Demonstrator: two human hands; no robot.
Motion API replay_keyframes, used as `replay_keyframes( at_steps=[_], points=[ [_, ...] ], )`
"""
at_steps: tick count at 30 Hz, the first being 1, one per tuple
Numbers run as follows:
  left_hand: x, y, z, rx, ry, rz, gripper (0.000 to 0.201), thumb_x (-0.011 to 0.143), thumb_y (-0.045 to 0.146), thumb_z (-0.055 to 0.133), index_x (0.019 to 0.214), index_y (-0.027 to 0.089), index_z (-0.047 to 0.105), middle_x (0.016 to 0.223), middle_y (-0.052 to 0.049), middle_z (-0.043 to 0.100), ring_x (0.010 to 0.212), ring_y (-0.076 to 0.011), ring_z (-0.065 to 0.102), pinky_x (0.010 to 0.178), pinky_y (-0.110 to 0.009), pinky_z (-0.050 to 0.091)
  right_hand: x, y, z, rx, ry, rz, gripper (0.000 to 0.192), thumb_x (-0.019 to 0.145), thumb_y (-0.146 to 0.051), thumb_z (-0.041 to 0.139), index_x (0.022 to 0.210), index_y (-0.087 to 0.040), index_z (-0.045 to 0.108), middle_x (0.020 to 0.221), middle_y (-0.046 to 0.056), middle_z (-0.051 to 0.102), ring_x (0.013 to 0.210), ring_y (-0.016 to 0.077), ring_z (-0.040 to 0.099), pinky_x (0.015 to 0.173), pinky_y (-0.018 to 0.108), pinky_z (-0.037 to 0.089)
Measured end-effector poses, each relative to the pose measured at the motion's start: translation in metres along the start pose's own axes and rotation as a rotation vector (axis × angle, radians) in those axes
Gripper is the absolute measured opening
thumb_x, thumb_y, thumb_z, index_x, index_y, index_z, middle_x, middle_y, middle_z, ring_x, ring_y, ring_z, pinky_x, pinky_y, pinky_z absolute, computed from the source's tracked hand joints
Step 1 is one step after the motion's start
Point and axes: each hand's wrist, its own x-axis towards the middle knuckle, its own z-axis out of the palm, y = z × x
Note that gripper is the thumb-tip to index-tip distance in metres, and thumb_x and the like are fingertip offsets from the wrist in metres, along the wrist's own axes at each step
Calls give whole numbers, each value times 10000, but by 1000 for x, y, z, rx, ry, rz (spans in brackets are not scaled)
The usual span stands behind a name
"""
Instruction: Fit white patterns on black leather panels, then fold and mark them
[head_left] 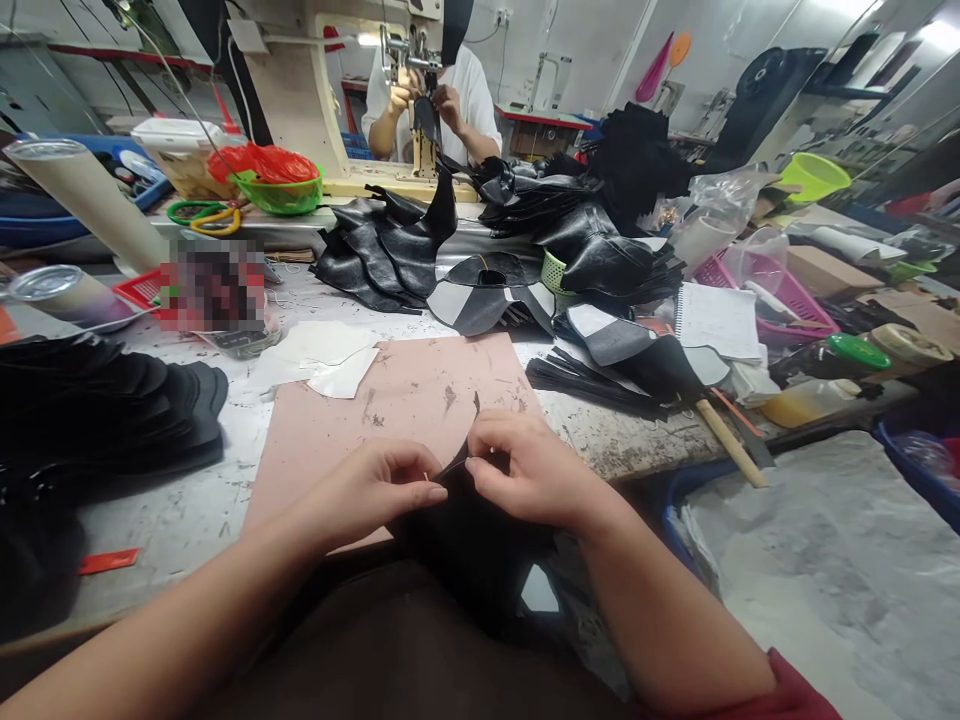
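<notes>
A dark, thin leather piece (480, 545) hangs between my two hands over the near edge of the bench. My left hand (382, 485) pinches its upper edge between thumb and fingers. Close beside it, my right hand (521, 468) grips the same edge, thumb and curled fingers pressed together, with a narrow dark strip sticking up past the fingers. The lower part of the piece falls into shadow near my lap. Under and beyond the hands lies a pinkish board (420, 385) with dark scuffs.
Stacked black leather pieces lie at left (112, 410) and back centre (390, 245). A wooden-handled hammer (731, 445) sits at the bench's right edge. Yellow-handled scissors (216, 220) rest near a green basket (285, 192). Across the bench, a person (480, 100) works at a sewing machine (289, 90).
</notes>
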Motion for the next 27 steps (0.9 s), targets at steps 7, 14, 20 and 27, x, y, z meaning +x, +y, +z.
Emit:
replay_keyframes(
  at_steps=[7, 14, 20, 27],
  points=[
    [-4, -1, 3, 3, 89, 5, 262, 666, 404, 591, 723, 149, 599, 584, 28, 502, 555, -118, 482, 520, -238, 402, -1, 2, 0, 36, 1, -17, 219, 690, -68, 479, 542, -188, 372, 645, -18, 463, 625, 105, 454, 571, 222, 359],
    [1, 9, -2, 151, -31, 165, 163, 687, 318, 561, 757, 171, 569, 583, 64, 434, 543, -83, 416, 482, -187, 335, 0, -2, -1, -33, -66, -11, 147, 717, -92, 490, 606, -178, 451, 638, -20, 480, 615, 107, 452, 573, 227, 357],
    [2, 14, -1, 167, -3, 61, 207, 675, 357, 550, 745, 163, 569, 564, 56, 437, 524, -90, 408, 465, -195, 317, -3, 1, -5, 3, -47, -45, 108, 695, -129, 530, 630, -181, 461, 734, -1, 494, 670, 117, 477, 607, 232, 384],
    [1, 17, -3, 189, -36, 89, 179, 683, 312, 558, 783, 165, 582, 553, 65, 422, 514, -78, 386, 457, -185, 303, -1, 2, -7, -3, -79, -75, 140, 695, -106, 508, 608, -186, 432, 697, -8, 483, 660, 119, 461, 600, 234, 374]
  ],
)
